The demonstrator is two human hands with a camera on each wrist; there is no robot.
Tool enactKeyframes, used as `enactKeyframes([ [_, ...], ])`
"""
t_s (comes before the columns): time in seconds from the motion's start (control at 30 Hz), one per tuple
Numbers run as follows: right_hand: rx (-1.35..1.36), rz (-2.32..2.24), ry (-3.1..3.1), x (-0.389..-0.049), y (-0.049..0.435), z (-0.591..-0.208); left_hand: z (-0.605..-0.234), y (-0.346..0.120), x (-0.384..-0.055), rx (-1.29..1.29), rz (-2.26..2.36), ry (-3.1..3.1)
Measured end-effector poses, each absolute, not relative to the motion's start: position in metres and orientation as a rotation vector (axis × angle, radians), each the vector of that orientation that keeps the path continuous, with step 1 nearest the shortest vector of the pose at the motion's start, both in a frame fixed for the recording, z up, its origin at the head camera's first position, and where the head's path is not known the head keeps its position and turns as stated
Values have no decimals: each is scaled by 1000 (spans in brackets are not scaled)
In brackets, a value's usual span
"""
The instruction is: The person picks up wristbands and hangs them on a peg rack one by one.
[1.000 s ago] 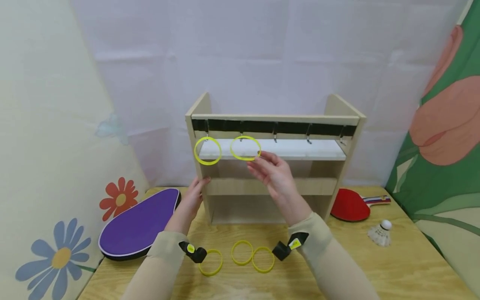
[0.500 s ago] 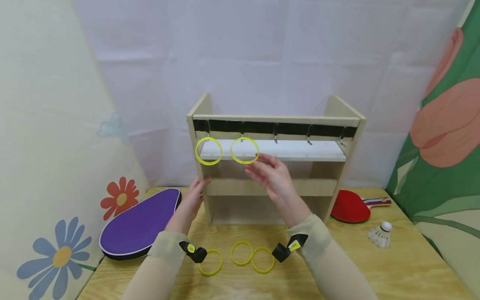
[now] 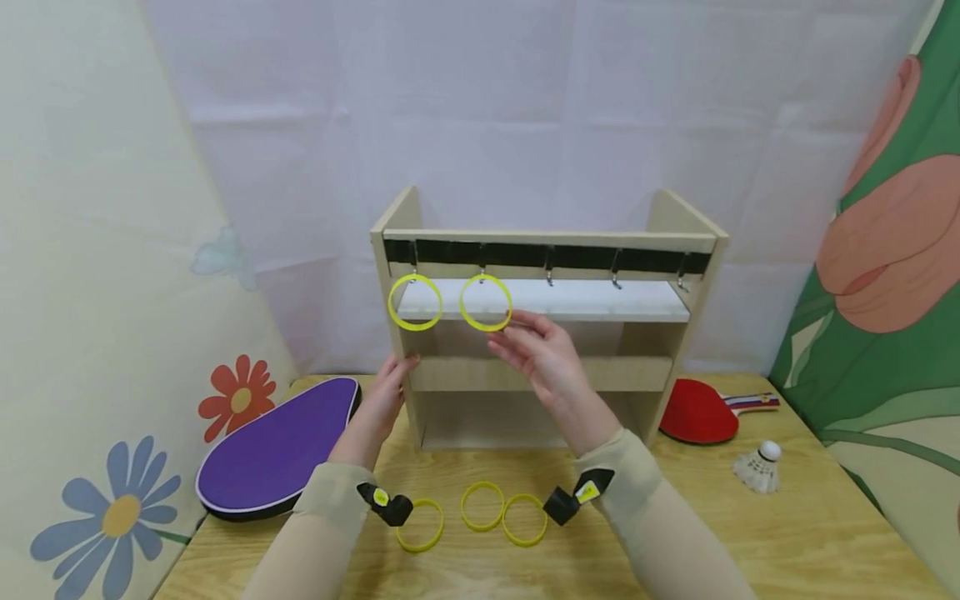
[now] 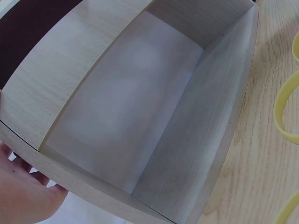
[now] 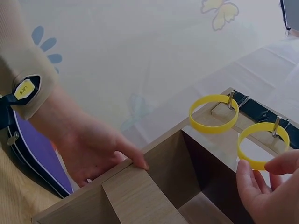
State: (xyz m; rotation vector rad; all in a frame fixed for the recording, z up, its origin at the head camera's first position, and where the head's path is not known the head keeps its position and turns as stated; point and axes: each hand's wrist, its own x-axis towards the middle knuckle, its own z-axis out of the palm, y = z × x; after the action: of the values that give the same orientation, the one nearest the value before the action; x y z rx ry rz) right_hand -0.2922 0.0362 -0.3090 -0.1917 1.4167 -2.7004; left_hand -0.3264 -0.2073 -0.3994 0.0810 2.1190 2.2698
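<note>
My right hand [image 3: 543, 358] is raised in front of the wooden shelf [image 3: 543, 375], thumb and fingertips pinching the lower edge of a thin yellow ring [image 3: 465, 312]. In the right wrist view this yellow ring [image 5: 245, 156] loops over the second metal hook [image 5: 276, 125]. Another yellow ring [image 3: 416, 327] hangs from the leftmost hook. My left hand [image 3: 384, 396] grips the shelf's left side panel, its thumb on the front edge and the other fingers round the outer face. Three more yellow rings, among them one ring [image 3: 420, 550], lie flat on the table before the shelf.
Three bare hooks, among them one hook [image 3: 550, 277], line the black strip to the right. A purple paddle case [image 3: 281, 446] lies left of the shelf. On the right are a red table tennis bat [image 3: 697, 412] and a shuttlecock [image 3: 759, 468] on the wooden table [image 3: 810, 533].
The ring at my right hand has swung from tilted to hanging nearly upright below the second hook. My right fingers have dropped slightly with it, while my left hand has stayed put.
</note>
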Motion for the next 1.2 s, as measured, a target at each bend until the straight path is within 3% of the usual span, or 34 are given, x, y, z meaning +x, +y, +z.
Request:
enactKeyframes([
  [0.6,-183,-2539,1628,-288,51,-320,-399,-206,-325,90,2255,2124],
  [1.2,-247,-2307,1850,-283,66,-365,-398,-207,-323,68,2250,2115],
])
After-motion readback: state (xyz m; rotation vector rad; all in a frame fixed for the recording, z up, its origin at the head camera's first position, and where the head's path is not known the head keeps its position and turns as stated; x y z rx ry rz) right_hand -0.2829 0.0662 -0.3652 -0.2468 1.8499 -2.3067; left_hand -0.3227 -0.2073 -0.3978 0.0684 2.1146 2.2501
